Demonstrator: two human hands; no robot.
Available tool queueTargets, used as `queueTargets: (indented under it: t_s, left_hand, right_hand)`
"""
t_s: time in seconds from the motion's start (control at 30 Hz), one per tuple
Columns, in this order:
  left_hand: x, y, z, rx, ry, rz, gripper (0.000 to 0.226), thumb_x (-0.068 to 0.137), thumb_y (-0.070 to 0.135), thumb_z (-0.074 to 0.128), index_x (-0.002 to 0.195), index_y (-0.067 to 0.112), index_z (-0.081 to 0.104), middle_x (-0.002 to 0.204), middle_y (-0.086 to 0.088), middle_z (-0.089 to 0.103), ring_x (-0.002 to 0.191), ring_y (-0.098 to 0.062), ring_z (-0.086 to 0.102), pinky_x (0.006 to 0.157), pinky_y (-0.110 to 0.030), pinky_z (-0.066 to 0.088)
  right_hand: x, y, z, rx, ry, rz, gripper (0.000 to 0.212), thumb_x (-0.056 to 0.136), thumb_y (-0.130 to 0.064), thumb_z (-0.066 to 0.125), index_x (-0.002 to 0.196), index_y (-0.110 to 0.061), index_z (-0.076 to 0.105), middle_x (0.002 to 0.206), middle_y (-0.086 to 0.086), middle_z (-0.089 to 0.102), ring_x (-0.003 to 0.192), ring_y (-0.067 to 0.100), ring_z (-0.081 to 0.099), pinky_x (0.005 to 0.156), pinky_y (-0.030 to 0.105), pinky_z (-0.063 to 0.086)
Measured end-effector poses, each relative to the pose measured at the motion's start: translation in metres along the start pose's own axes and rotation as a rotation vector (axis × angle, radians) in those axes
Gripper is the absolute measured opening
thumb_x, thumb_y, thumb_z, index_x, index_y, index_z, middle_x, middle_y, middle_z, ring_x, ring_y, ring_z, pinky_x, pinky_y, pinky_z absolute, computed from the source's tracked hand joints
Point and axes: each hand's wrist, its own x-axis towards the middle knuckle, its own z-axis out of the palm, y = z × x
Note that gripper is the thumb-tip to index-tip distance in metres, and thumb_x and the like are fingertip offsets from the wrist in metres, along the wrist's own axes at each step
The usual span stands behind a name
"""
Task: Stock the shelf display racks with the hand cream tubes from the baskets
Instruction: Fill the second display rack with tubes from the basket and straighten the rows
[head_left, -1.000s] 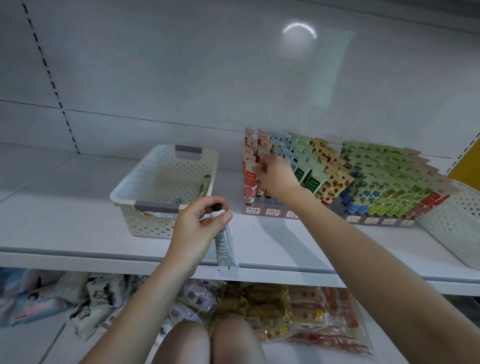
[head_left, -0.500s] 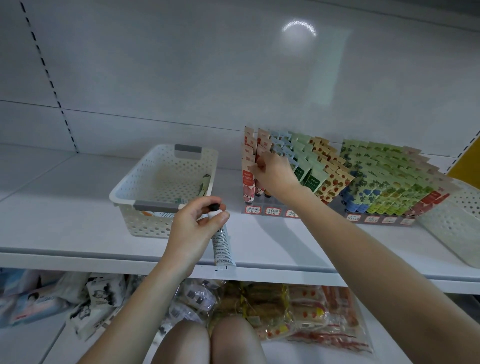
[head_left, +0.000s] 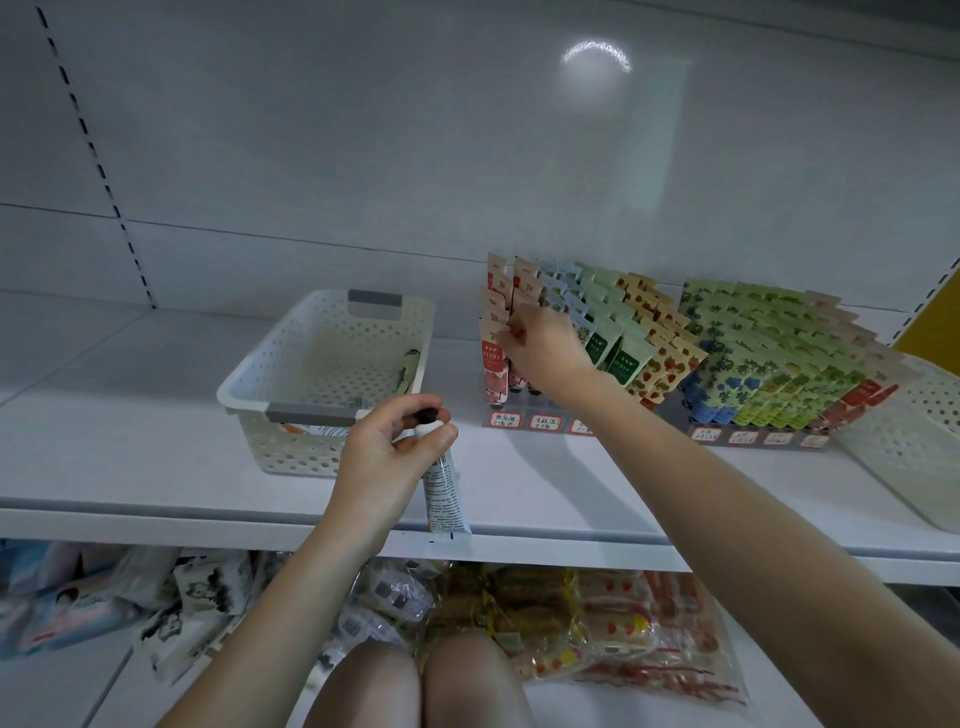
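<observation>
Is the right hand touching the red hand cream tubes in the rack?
Touching. Head view: the right hand pinches the top edge of the front red hand cream tubes.

Open shelf (head_left: 130, 447) surface stretches at nine o'clock of the white basket (head_left: 301, 447). At its three o'clock, a clear gap runs back before the tube rack (head_left: 524, 421). The far rack (head_left: 758, 437) stands just beside it; a second basket (head_left: 904, 447) seemingly touches that.
</observation>
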Motion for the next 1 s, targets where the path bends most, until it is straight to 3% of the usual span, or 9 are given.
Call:
queueTargets:
  t_s: [0.07, 0.17, 0.37, 0.53, 0.67, 0.77, 0.87, 0.93, 1.0]
  left_hand:
    - [0.0, -0.001, 0.0, 0.001, 0.002, 0.0, 0.023, 0.082, 0.009, 0.067, 0.095, 0.028, 0.064, 0.104, 0.0, 0.067, 0.105, -0.021, 0.062, 0.094, -0.045, 0.05]
    - [0.0, -0.001, 0.0, -0.004, 0.005, 0.002, 0.023, 0.082, 0.008, 0.068, 0.095, 0.027, 0.064, 0.103, 0.0, 0.067, 0.104, -0.02, 0.062, 0.093, -0.043, 0.051]
    - [0.001, 0.0, 0.0, -0.008, 0.016, 0.001, 0.023, 0.082, 0.007, 0.068, 0.096, 0.024, 0.065, 0.101, 0.0, 0.068, 0.102, -0.02, 0.062, 0.094, -0.044, 0.05]
    - [0.002, 0.0, 0.001, -0.016, 0.012, -0.009, 0.023, 0.082, 0.007, 0.067, 0.101, 0.02, 0.065, 0.102, 0.0, 0.067, 0.103, -0.018, 0.062, 0.093, -0.041, 0.051]
    - [0.002, 0.005, 0.003, -0.059, 0.016, 0.0, 0.023, 0.083, 0.007, 0.066, 0.092, 0.027, 0.063, 0.103, 0.0, 0.067, 0.105, -0.022, 0.062, 0.089, -0.039, 0.053]
    - [0.004, 0.012, 0.004, -0.126, 0.036, 0.012, 0.021, 0.083, 0.006, 0.066, 0.09, 0.026, 0.063, 0.099, 0.0, 0.066, 0.101, -0.025, 0.065, 0.082, -0.038, 0.054]
    - [0.007, 0.021, 0.002, -0.243, 0.06, 0.043, 0.018, 0.083, 0.006, 0.064, 0.09, 0.022, 0.062, 0.098, -0.003, 0.066, 0.099, -0.024, 0.066, 0.077, -0.032, 0.055]
    - [0.007, 0.025, 0.002, -0.367, 0.054, 0.073, 0.016, 0.087, 0.002, 0.057, 0.09, 0.018, 0.059, 0.1, -0.005, 0.066, 0.103, -0.021, 0.065, 0.081, -0.03, 0.056]
    - [0.005, 0.028, 0.008, -0.459, 0.047, 0.099, 0.017, 0.09, -0.002, 0.049, 0.09, 0.015, 0.054, 0.102, -0.005, 0.066, 0.108, -0.019, 0.062, 0.087, -0.028, 0.054]
  right_hand:
    - [0.0, 0.0, 0.0, 0.013, 0.002, 0.008, 0.021, 0.096, -0.011, 0.044, 0.098, 0.005, 0.058, 0.082, 0.017, 0.06, 0.071, 0.027, 0.055, 0.057, 0.026, 0.038]
    - [0.002, 0.0, 0.002, 0.001, 0.01, 0.004, 0.021, 0.094, -0.009, 0.044, 0.097, 0.006, 0.059, 0.088, 0.023, 0.064, 0.071, 0.029, 0.056, 0.055, 0.027, 0.04]
    - [0.004, -0.003, 0.003, -0.01, -0.001, 0.014, 0.019, 0.093, -0.009, 0.043, 0.091, 0.004, 0.057, 0.084, 0.021, 0.062, 0.068, 0.026, 0.051, 0.057, 0.026, 0.035]
    - [0.001, -0.004, -0.002, 0.017, 0.005, 0.017, 0.017, 0.094, -0.012, 0.047, 0.094, 0.002, 0.056, 0.078, 0.011, 0.053, 0.066, 0.024, 0.049, 0.047, 0.023, 0.03]
    - [-0.003, -0.001, -0.007, 0.036, 0.029, 0.017, 0.014, 0.093, -0.017, 0.052, 0.093, -0.002, 0.053, 0.082, 0.014, 0.06, 0.072, 0.027, 0.056, 0.054, 0.026, 0.04]
    - [-0.012, -0.001, -0.016, 0.175, 0.114, 0.012, 0.027, 0.091, -0.023, 0.057, 0.106, -0.001, 0.059, 0.087, 0.014, 0.066, 0.076, 0.025, 0.062, 0.067, 0.028, 0.049]
    - [-0.034, -0.001, -0.025, 0.41, 0.204, 0.006, 0.023, 0.092, -0.025, 0.056, 0.087, -0.005, 0.066, 0.075, 0.01, 0.068, 0.064, 0.018, 0.063, 0.064, 0.026, 0.051]
    - [-0.056, -0.001, -0.024, 0.577, 0.06, 0.099, 0.029, 0.095, -0.026, 0.051, 0.079, -0.006, 0.064, 0.074, 0.01, 0.067, 0.064, 0.018, 0.063, 0.064, 0.026, 0.055]
    - [-0.076, -0.001, -0.019, 0.735, -0.197, 0.262, 0.032, 0.095, -0.034, 0.046, 0.088, -0.007, 0.062, 0.08, 0.01, 0.068, 0.068, 0.019, 0.065, 0.062, 0.023, 0.057]
